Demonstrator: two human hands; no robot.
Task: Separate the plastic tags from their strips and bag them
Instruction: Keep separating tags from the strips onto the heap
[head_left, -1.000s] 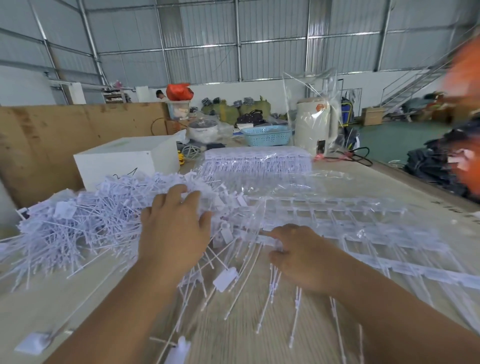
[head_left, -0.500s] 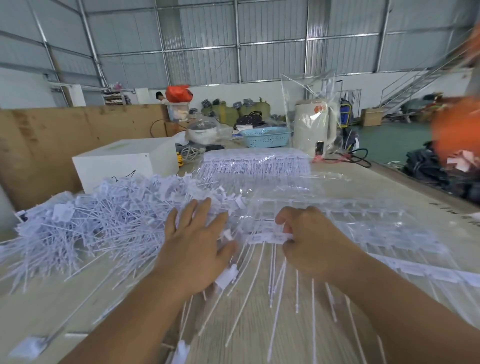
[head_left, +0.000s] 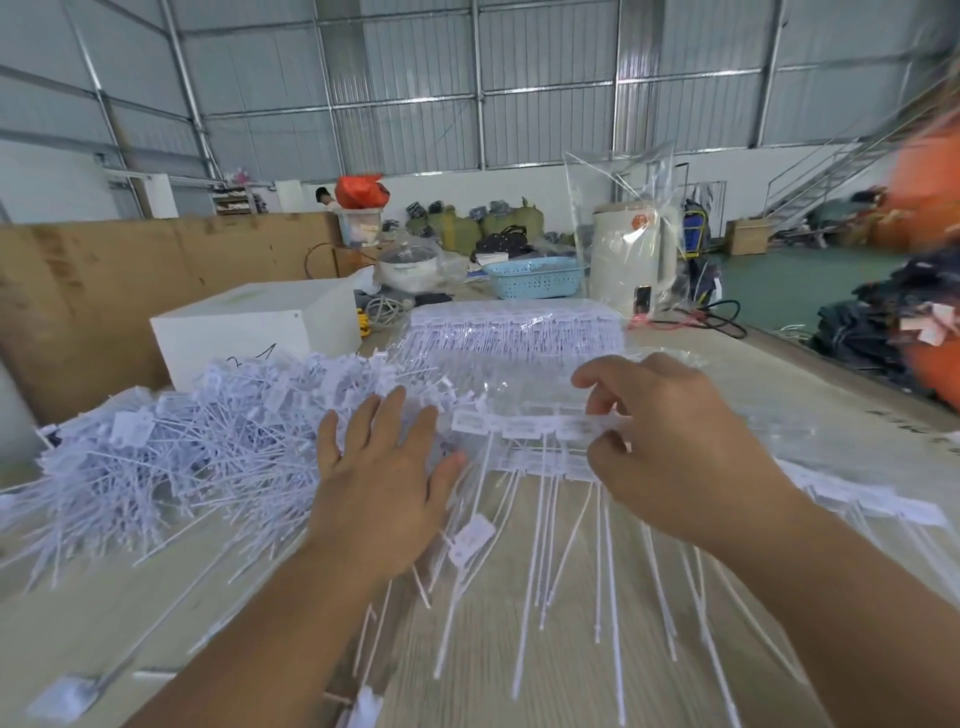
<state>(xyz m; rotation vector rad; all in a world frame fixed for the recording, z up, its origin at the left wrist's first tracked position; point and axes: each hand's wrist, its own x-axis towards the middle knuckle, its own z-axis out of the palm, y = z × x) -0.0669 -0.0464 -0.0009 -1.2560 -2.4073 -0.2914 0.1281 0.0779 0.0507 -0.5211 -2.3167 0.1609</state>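
Tags strip (head_left: 540, 428) — pinched by right hand (head_left: 670, 452) (left hand (head_left: 384, 483) flat).

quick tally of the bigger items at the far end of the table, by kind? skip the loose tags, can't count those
White box: 1
Blue basket: 1
White kettle: 1
Pot with glass lid: 1
Bagged stack of tag strips: 1
Total: 5
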